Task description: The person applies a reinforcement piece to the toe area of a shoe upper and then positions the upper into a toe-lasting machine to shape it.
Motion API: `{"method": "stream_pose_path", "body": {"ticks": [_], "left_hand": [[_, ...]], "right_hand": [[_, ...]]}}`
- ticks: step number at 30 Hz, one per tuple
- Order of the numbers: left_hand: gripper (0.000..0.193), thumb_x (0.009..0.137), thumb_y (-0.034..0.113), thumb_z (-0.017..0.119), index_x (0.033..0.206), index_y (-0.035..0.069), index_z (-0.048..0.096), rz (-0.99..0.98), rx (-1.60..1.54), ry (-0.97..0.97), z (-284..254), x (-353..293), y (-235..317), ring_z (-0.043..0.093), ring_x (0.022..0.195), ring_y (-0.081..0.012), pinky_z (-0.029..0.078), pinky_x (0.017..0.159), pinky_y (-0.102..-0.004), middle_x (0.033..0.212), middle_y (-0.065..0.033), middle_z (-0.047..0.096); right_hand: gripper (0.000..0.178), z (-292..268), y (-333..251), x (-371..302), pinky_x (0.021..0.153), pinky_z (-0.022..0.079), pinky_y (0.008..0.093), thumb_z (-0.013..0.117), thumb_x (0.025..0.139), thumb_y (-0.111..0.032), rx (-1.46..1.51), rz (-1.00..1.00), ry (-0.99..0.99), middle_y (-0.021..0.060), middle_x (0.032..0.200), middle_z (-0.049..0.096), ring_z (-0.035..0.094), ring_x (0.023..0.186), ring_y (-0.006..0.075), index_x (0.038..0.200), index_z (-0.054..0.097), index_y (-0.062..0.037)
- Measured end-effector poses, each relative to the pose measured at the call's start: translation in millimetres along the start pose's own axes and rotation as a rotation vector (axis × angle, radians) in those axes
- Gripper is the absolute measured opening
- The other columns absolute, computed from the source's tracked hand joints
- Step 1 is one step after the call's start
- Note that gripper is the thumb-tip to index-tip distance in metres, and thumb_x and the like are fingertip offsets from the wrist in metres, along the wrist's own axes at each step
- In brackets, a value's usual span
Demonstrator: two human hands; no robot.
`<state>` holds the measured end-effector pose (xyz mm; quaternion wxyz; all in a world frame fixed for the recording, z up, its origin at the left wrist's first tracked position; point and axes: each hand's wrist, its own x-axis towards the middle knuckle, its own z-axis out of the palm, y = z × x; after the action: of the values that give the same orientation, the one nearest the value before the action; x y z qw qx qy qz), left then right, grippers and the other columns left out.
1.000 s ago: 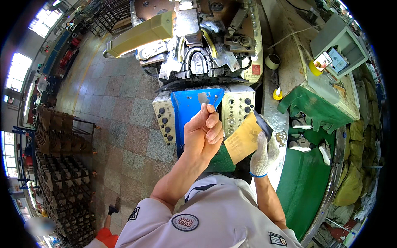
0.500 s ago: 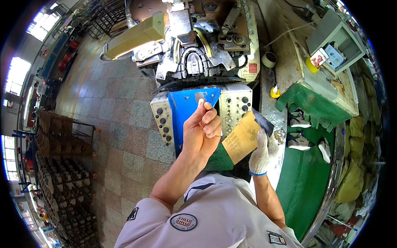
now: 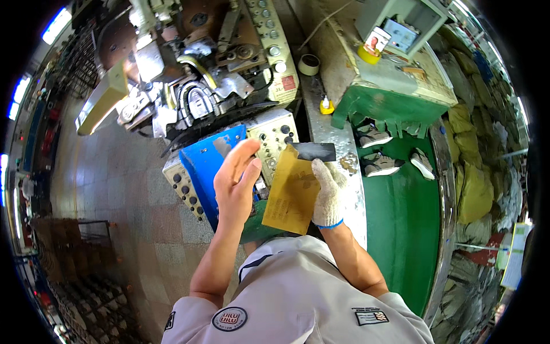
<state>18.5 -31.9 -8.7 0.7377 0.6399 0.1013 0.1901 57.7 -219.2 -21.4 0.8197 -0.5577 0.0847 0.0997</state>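
Observation:
My right hand [image 3: 329, 192], in a knitted white glove with a blue cuff edge, grips a sheet of sandpaper [image 3: 289, 195] by its right side. The paper's tan back faces up, and a dark grey abrasive part shows along the top. My left hand [image 3: 236, 180] is bare and open, fingers stretched and thumb apart, held just left of the sheet without touching it. Below that hand is a blue panel [image 3: 203, 160] on the front of a machine [image 3: 197, 103], between cream control boxes with black knobs [image 3: 275, 137].
A worn bench [image 3: 366, 69] at the far right carries a tape roll [image 3: 309, 65], a phone [image 3: 376, 40] and a grey box. Shoes [image 3: 381, 165] lie on the green floor below it. Sacks [image 3: 472, 183] line the right side; dark racks [image 3: 69, 246] stand left.
My left hand has gone from closed, fingers curled, to open. The sandpaper has come nearer my left hand and turned more upright. The whole view has swung to the right.

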Motion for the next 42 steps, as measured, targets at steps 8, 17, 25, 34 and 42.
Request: {"method": "stream_pose_path", "body": {"ticks": [8,17,25,34,42], "left_hand": [[0.066,0.093,0.005,0.079,0.154,0.004,0.054,0.001,0.340,-0.469,56.7,34.4,6.3,0.069,0.124,-0.0294,0.053,0.106,-0.0378,0.142,-0.0189,0.067],[0.039,0.107,0.021,0.070,0.077,-0.002,0.059,0.080,0.622,-0.531,111.6,70.3,-14.4,0.040,0.056,-0.0178,0.036,0.054,-0.0364,0.061,-0.0060,0.050],[0.030,0.102,0.022,0.074,0.114,-0.005,0.076,-0.544,-0.101,-0.355,189.8,95.9,-58.6,0.066,0.077,-0.0106,0.050,0.069,-0.0289,0.091,-0.0060,0.075],[0.057,0.080,-0.007,0.062,0.136,0.002,0.067,0.872,0.925,-0.780,263.3,92.2,-79.5,0.048,0.149,-0.0420,0.049,0.115,-0.0498,0.153,-0.0184,0.057],[0.054,0.079,-0.008,0.069,0.133,-0.004,0.066,0.813,1.087,-0.708,324.9,89.8,-85.5,0.043,0.152,-0.0470,0.042,0.122,-0.0539,0.156,-0.0248,0.054]], "right_hand": [[0.020,-26.9,-21.5,12.3,0.076,0.052,0.0280,0.069,0.106,-0.018,-0.085,0.013,-0.028,0.0018,0.093,0.072,0.063,0.085,0.0075,0.106,0.074,0.0008],[0.039,-85.6,-60.1,30.6,0.087,0.057,0.0286,0.077,0.101,-0.021,-0.250,0.109,-0.177,0.0057,0.109,0.078,0.069,0.096,0.0106,0.130,0.072,0.0050],[0.034,-151.6,-74.1,57.6,0.089,0.058,0.0299,0.078,0.097,-0.013,-0.153,0.129,-0.126,0.0086,0.107,0.080,0.073,0.095,0.0130,0.125,0.075,0.0074],[0.030,-233.2,-83.5,96.8,0.086,0.058,0.0292,0.078,0.097,-0.009,-0.113,0.056,-0.048,0.0076,0.107,0.079,0.072,0.094,0.0119,0.122,0.075,0.0063],[0.025,-278.6,-93.4,123.7,0.076,0.059,0.0293,0.083,0.093,-0.012,0.097,0.192,-0.030,0.0076,0.096,0.079,0.074,0.082,0.0135,0.111,0.078,0.0051]]}}
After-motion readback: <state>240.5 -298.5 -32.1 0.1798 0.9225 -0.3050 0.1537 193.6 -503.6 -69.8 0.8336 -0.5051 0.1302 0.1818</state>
